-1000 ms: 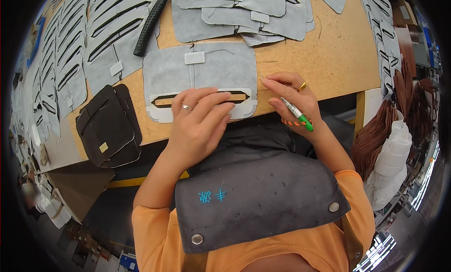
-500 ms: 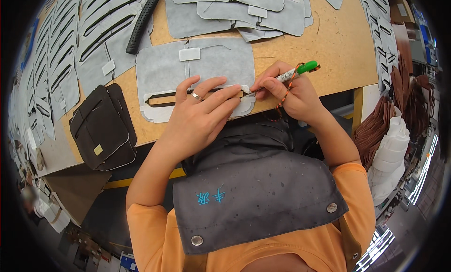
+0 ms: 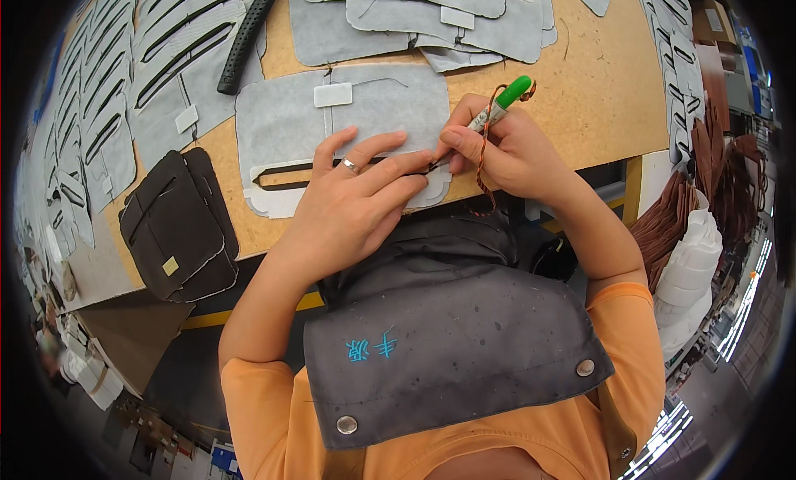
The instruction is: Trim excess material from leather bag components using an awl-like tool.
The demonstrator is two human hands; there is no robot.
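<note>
A grey fabric panel point(image 3: 377, 107) lies flat before me, with a long slot near its close edge and a white rectangular tag point(image 3: 332, 94) higher up. My left hand point(image 3: 356, 194) rests on the panel across the slot, fingers outstretched and a ring on one of them. My right hand point(image 3: 502, 152) is closed around a marker pen point(image 3: 502, 104) with a green end and a pale barrel. An orange and black cord point(image 3: 484, 152) hangs from the pen. Its lower end points at the slot's right end, beside my left fingertips; the exact contact is hidden by fingers.
Left of the panel sits a pile of dark brown pieces point(image 3: 178, 223). A black textured strip point(image 3: 247, 45) lies beyond it, near rows of slotted grey panels point(image 3: 178, 65). More grey panels point(image 3: 423, 20) are stacked at the back. Brown strips point(image 3: 663, 223) hang at the right.
My right hand has shifted slightly left, and the pen stands steeper, its green end further left and higher. My left hand keeps nearly the same place on the panel.
</note>
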